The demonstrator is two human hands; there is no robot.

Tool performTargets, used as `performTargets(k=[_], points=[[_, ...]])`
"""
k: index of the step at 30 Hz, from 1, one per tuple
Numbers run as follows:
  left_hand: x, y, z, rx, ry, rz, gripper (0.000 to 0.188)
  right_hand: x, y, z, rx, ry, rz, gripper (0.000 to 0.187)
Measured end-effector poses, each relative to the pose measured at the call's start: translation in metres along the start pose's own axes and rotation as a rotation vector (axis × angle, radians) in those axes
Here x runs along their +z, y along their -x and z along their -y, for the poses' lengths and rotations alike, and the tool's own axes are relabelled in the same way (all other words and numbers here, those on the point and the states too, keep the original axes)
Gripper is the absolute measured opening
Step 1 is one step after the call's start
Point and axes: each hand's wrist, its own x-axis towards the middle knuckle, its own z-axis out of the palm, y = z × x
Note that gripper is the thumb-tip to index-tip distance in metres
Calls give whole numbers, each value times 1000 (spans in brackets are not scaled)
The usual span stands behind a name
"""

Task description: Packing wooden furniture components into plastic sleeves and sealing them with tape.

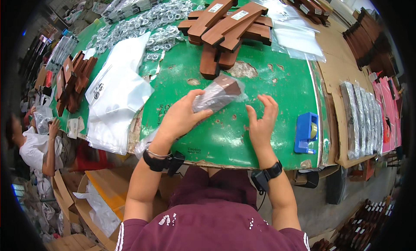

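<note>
My left hand point(179, 116) is closed round a brown wooden piece in a clear plastic bag point(222, 90). The piece lies slantwise over the green tabletop point(260, 84), its far end pointing up and right. To the right, my right hand point(262, 120) is raised with fingers apart and nothing in it. Beyond the bagged piece, brown wooden pieces point(234, 28) with white labels are piled crosswise. A blue tape dispenser point(306, 133) stands right of my right hand. A stack of clear plastic bags point(117, 93) lies left of my left hand.
Small bagged parts point(145, 25) cover the far left of the table. More wooden pieces point(73, 82) are heaped at the left edge, near a co-worker point(39, 142). Wrapped long pieces point(362, 119) stand at the right. An open cardboard box point(102, 199) sits below, left of me.
</note>
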Motion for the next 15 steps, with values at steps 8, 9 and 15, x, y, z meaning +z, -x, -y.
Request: performTargets(k=[8,9,15], points=[[-10,-4,12,-85,592,104,49,25,-12,38,120,-522,-10,40],[-7,-5,11,-67,667,118,49,30,-13,39,117,-521,-11,40],[-7,-3,6,-58,715,96,48,43,-16,53,171,-638,-169,41]])
